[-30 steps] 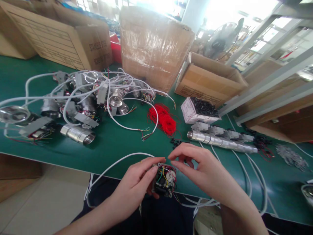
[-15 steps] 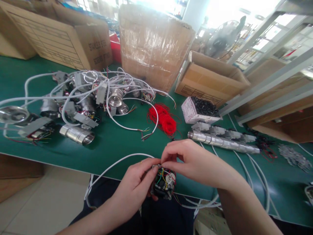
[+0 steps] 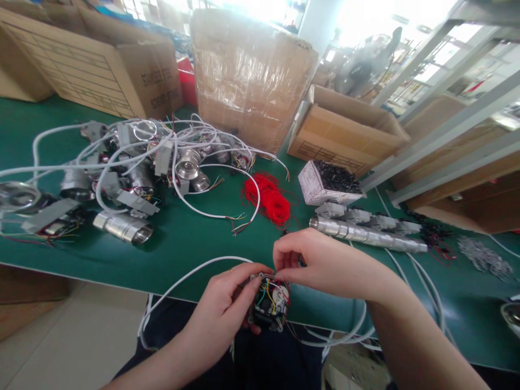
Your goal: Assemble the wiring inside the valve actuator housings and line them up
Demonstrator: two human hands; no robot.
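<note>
A small open actuator housing (image 3: 266,311) with green, yellow, white and red wires inside is held at the table's front edge, above my lap. My left hand (image 3: 229,300) grips its left side, thumb on the upper rim and fingers underneath. At the upper right corner of the housing, my right hand (image 3: 309,262) has its thumb and forefinger pinched together by the wires; what sits between the fingertips is too small to make out. A white cable (image 3: 190,269) runs from behind the housing, leftward and down off the table.
Several metal valve bodies with grey brackets and white cables (image 3: 138,179) pile up at left. Red wire (image 3: 270,200) lies mid-table. A box of black parts (image 3: 331,181), a row of steel fittings (image 3: 365,235) and a grey shelf frame (image 3: 447,143) stand right. Cartons (image 3: 252,81) line the back.
My right hand has shifted slightly right along the housing's upper edge, away from my left thumb. My left hand keeps its hold. The whole view has moved slightly.
</note>
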